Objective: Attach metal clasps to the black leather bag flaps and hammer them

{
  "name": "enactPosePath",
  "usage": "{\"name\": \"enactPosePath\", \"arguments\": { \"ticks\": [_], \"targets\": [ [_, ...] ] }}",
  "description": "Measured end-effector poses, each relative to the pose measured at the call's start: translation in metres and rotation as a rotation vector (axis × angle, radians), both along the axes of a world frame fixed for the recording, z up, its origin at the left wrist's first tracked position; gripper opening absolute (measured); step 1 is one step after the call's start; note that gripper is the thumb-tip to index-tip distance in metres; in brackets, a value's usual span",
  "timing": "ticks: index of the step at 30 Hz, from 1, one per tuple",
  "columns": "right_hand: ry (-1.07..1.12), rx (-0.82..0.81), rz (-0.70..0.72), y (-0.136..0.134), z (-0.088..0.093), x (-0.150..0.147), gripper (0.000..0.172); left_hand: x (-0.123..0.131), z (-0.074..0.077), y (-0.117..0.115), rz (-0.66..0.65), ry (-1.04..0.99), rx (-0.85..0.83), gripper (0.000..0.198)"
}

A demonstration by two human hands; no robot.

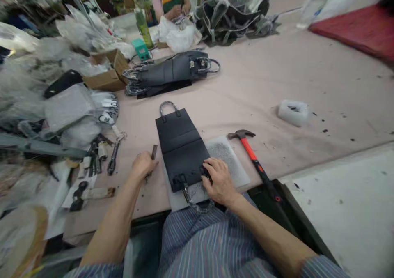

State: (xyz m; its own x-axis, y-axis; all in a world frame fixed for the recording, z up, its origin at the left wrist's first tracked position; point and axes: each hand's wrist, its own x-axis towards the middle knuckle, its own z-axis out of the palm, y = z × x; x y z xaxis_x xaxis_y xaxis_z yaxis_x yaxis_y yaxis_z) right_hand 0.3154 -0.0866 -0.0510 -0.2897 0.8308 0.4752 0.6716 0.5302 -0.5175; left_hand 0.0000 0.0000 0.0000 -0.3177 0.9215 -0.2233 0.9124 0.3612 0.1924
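Note:
My left hand is closed round a slim metal punch-like rod, held upright beside the work. A flat black bag panel lies before me, with a plastic-wrapped handle at its far end and another wrapped handle at its near end. My right hand has its fingers curled on the panel's near right corner, at the handle's tab. Under the panel is a pale, scuffed board. To its right lies a claw hammer with a red and black grip, its end over the table edge.
Stacked black bag panels lie farther back. Tools, an open cardboard box and plastic bags crowd the left. A white plastic container stands right. Across the table, a person works with both hands.

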Motion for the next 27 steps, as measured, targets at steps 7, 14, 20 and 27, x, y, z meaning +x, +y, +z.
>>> {"name": "enactPosePath", "arguments": {
  "ticks": [7,14,20,27],
  "targets": [
    [0.001,-0.025,-0.014,-0.001,-0.001,-0.001,0.035,-0.009,0.004,-0.016,0.267,-0.725,0.166,0.02],
    [0.001,-0.006,-0.014,0.0,0.0,0.0,0.034,0.033,0.006,-0.063,0.41,-1.579,0.22,0.025],
    [-0.008,0.005,-0.012,0.001,-0.001,0.001,0.034,0.064,-0.003,-0.072,0.45,-1.692,0.273,0.023],
    [-0.001,-0.017,-0.018,0.0,-0.001,-0.001,0.034,0.101,-0.006,-0.073,0.128,-1.575,0.5,0.035]
  ]
}}
